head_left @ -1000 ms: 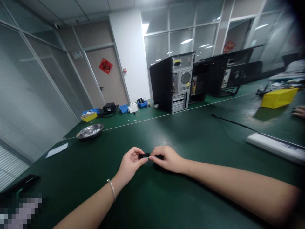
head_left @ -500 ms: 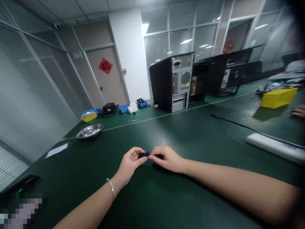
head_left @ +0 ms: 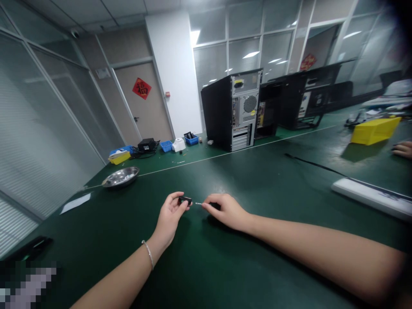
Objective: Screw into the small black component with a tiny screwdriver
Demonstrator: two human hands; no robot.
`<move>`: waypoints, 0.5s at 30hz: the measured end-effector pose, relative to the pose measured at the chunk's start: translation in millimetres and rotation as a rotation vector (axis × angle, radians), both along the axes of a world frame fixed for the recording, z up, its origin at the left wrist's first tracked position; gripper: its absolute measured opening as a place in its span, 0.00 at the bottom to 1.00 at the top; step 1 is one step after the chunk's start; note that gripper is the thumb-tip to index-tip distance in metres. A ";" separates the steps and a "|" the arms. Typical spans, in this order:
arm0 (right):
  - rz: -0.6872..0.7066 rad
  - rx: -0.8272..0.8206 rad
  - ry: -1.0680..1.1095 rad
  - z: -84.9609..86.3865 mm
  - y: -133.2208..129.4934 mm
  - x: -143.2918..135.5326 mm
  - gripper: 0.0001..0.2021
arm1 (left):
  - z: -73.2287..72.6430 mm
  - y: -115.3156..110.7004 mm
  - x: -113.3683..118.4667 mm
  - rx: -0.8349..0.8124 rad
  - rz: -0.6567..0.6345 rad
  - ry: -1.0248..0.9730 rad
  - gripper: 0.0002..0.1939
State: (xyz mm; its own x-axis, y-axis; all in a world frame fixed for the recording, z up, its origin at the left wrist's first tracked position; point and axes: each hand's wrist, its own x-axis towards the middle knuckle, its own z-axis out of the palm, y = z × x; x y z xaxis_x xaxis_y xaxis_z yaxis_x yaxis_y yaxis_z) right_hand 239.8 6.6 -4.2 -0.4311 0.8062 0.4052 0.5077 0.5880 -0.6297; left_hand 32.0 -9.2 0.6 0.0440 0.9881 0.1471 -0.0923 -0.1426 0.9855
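Note:
Pinched between the thumb and fingers of my left hand (head_left: 169, 212) is a small black block-shaped part (head_left: 186, 200); its exact kind is too small to make out. My right hand (head_left: 227, 210) is closed around a small screwdriver, whose thin silvery shaft (head_left: 198, 204) points left at the part. A short gap separates the shaft's tip from the black part. Most of the screwdriver's dark handle is hidden inside my right fingers. Both hands are just above the green tabletop (head_left: 196, 266).
A metal dish (head_left: 120, 178) lies at the left, a white sheet (head_left: 75, 203) nearer. Computer cases (head_left: 230, 111) stand at the back. On the right are a white power strip (head_left: 370, 197), a yellow bin (head_left: 375, 131) and another person's hand (head_left: 404, 149).
My left hand has drawn slightly left and up with the black part, away from my right hand. The screwdriver's shaft now shows between them. My right hand has hardly moved.

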 end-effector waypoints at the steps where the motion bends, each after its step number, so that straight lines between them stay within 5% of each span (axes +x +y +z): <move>1: 0.001 -0.001 0.000 -0.1 0.1 0.2 0.13 | 0.4 -0.1 0.2 -0.006 0.003 -0.010 0.23; 7: 0.018 -0.003 0.009 0.5 -0.9 -0.1 0.13 | 0.5 -1.5 0.1 0.005 -0.011 -0.047 0.20; 15: 0.042 0.008 0.016 0.9 -1.5 -0.7 0.12 | -3.5 -0.7 -4.7 0.189 -0.035 0.393 0.19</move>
